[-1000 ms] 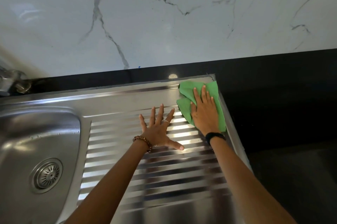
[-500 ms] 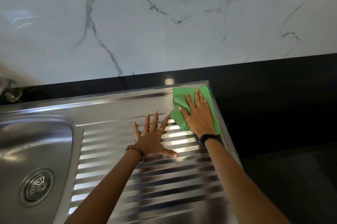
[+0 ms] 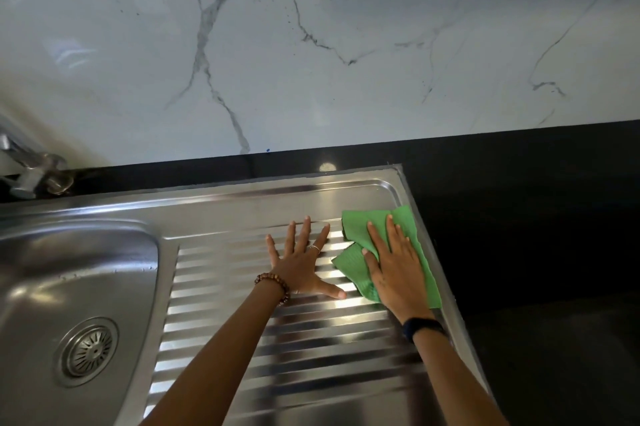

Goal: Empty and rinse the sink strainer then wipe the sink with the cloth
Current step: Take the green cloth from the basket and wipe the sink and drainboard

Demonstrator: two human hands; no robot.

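Note:
A green cloth (image 3: 356, 262) lies flat on the ribbed steel drainboard (image 3: 277, 339) near its right rim. My right hand (image 3: 394, 269) presses down on the cloth with straight fingers. My left hand (image 3: 301, 262) rests flat on the drainboard just left of the cloth, fingers spread, thumb pointing toward the cloth. The sink basin (image 3: 52, 269) is at the left, with the round metal strainer (image 3: 88, 351) seated in its drain.
A metal tap base (image 3: 38, 176) stands at the back left on the black counter (image 3: 519, 235), which runs behind and to the right of the sink. A white marble wall (image 3: 311, 44) rises behind.
My right hand has slid the cloth from the back right corner of the drainboard toward me along the right rim. My left hand has kept its place on the ribs.

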